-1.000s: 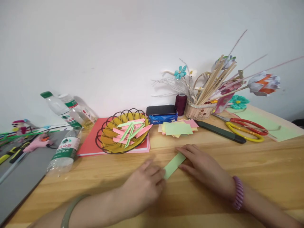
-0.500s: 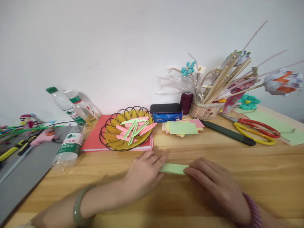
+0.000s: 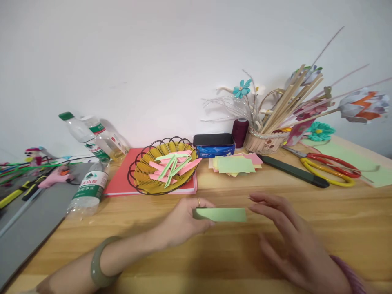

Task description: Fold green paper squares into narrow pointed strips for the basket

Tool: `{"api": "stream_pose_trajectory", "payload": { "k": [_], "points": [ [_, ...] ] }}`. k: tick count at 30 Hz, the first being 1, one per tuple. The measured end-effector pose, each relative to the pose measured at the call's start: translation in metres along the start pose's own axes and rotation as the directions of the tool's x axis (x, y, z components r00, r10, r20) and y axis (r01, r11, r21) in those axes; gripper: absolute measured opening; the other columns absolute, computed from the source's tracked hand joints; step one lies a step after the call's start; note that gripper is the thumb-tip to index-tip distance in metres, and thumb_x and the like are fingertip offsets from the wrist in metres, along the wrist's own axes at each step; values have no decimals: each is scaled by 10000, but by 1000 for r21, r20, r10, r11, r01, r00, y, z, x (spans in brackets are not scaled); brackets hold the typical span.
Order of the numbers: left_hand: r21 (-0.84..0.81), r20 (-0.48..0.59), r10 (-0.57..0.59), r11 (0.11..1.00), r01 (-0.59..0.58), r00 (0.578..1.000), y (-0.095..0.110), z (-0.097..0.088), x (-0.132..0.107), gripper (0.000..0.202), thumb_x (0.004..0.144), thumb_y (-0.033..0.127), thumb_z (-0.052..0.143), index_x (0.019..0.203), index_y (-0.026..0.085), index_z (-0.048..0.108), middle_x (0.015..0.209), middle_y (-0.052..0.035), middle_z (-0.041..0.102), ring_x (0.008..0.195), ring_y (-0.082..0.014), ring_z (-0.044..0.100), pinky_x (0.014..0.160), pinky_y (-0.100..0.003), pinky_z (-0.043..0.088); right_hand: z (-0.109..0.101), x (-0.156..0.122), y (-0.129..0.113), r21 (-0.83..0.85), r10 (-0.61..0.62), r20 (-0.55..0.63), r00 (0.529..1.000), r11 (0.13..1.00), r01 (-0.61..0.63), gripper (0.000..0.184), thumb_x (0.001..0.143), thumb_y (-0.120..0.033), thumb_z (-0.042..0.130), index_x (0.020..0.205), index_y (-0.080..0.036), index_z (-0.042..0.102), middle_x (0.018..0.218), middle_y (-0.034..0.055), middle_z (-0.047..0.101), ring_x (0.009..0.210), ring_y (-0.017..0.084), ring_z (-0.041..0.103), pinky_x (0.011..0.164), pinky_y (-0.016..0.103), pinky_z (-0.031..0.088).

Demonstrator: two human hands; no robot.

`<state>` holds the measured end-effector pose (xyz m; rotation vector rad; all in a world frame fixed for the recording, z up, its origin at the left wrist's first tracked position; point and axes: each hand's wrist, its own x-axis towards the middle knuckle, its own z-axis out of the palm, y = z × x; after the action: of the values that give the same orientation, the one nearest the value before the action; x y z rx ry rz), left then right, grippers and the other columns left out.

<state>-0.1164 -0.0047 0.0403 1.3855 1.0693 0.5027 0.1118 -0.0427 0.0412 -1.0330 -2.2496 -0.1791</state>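
Observation:
A narrow strip of folded green paper (image 3: 225, 214) lies level just above or on the wooden table, its left end between the thumb and fingers of my left hand (image 3: 186, 218). That hand wears a ring, and a green bangle circles the wrist. To the right of the strip, my right hand (image 3: 289, 237) is apart from it, fingers spread and holding nothing. Beyond the hands, a yellow woven basket (image 3: 143, 175) holds several folded pink and green paper strips (image 3: 173, 163). Near it is a stack of coloured paper slips (image 3: 235, 164), green on top.
Red paper sheets (image 3: 119, 179) lie under the basket. Plastic bottles (image 3: 92, 188) are at left, beside a grey board (image 3: 39, 216) with tools. A blue packet (image 3: 214, 152), thread spool (image 3: 240, 132), dark green cutter (image 3: 295, 170), scissors (image 3: 330, 167) and flower basket (image 3: 265, 141) stand along the back and right.
My right hand has let go of the strip's right end and moved right, its fingers opening. My left hand has shifted its grip, thumb and fingers now around the left end.

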Motion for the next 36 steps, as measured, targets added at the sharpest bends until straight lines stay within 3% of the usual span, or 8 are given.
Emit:
{"api": "stream_pose_trajectory", "payload": {
  "k": [6,11,16,18,21,24,29,36],
  "points": [
    [-1,46,33,999,-33,998,6,2,-2,292,617,138,635,908,138,653,776,10,582,650,-94,487,602,-201,375,4,6,-8,-71,-157,70,985,984,162,259,864,-130,395,1079,-183,530,971,79,625,864,187,584,687,321,498],
    [-177,-34,101,979,-105,994,5,0,0,499,611,149,688,1097,168,574,848,1,569,684,-99,505,634,-215,399,15,2,-6,189,137,82,987,970,-151,205,838,-216,497,1040,-219,532,939,39,637,810,160,606,677,279,507],
    [-426,-62,162,888,-173,985,1,8,3,821,568,133,755,1285,234,367,1095,-57,527,873,-159,542,747,-278,441,19,7,-9,477,476,332,814,660,-581,102,761,-277,574,841,-220,546,776,-6,629,630,129,594,576,245,494],
    [-464,-29,137,875,-134,990,1,12,3,859,573,150,768,1305,224,325,1066,-67,556,848,-159,560,750,-288,440,20,11,-14,533,512,426,746,524,-664,111,776,-317,537,747,-212,516,695,-10,601,614,132,580,549,242,475],
    [-460,-30,120,880,-120,992,3,14,2,768,621,217,762,1275,176,363,869,-39,618,726,-134,574,708,-270,426,21,13,-20,576,501,476,723,443,-687,189,803,-353,476,676,-216,451,612,-23,555,579,126,550,508,229,437],
    [-455,-21,74,888,-75,997,4,14,-1,722,673,305,731,1273,155,358,841,-51,626,772,-164,580,720,-287,420,22,10,-25,541,489,471,734,497,-679,167,806,-302,455,665,-221,417,596,-32,550,563,120,551,499,220,422],
    [-382,-16,39,923,-42,999,4,19,-6,984,584,234,783,1361,219,180,1049,-62,536,869,-166,530,778,-291,399,27,0,-32,354,461,291,838,762,-542,116,801,-211,454,699,-231,403,557,-63,555,478,103,550,450,203,394],
    [-307,-26,48,950,-54,999,8,18,-3,831,643,69,601,1362,187,201,809,20,541,764,-123,513,730,-244,391,16,5,-34,192,6,224,975,980,-50,250,829,-122,357,1034,-191,481,672,-22,632,536,125,580,473,244,415]
  ]
}}
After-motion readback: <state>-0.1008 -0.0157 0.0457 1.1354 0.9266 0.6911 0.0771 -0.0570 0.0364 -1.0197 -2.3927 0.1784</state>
